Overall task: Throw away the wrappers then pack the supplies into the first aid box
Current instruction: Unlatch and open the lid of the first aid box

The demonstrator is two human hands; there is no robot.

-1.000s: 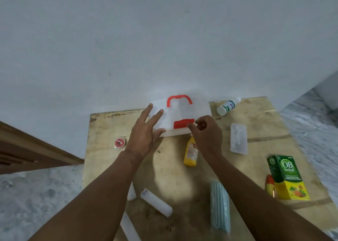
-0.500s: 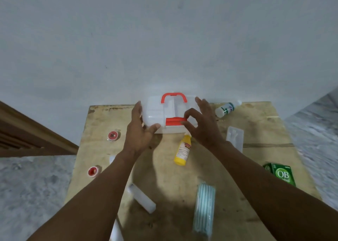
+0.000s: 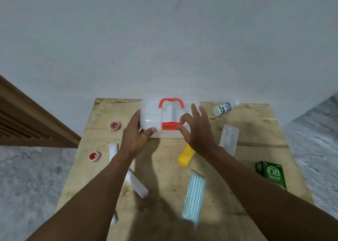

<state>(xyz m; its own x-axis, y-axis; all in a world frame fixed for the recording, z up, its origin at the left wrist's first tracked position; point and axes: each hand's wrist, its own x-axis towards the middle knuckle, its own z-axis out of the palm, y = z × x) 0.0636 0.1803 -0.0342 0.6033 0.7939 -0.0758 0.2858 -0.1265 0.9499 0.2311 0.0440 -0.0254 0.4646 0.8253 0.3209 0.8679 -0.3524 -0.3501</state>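
Observation:
A translucent white first aid box (image 3: 152, 115) with a red handle and a red latch (image 3: 171, 125) stands at the far edge of the wooden table (image 3: 164, 167), against the wall. My left hand (image 3: 136, 136) grips the box's left front corner, thumb on its front. My right hand (image 3: 196, 132) has its thumb and forefinger at the latch's right end, other fingers spread. Around lie a yellow bottle (image 3: 185, 156), a white bottle (image 3: 224, 109), a clear blister pack (image 3: 228, 140), a pack of striped face masks (image 3: 193, 196), a green OB herbal box (image 3: 272, 174), two red tape rolls (image 3: 114, 125) and white gauze rolls (image 3: 138, 185).
The table stands against a pale wall. A wooden frame (image 3: 27, 123) is at the left. Grey marbled floor (image 3: 27, 176) shows on both sides of the table. The second tape roll (image 3: 94, 156) and a gauze roll (image 3: 113, 149) lie near the table's left edge.
My left hand moved from lying flat on the lid to gripping the box's left corner. My right hand's fingers spread at the latch. The view tilted, showing more of the table's left side.

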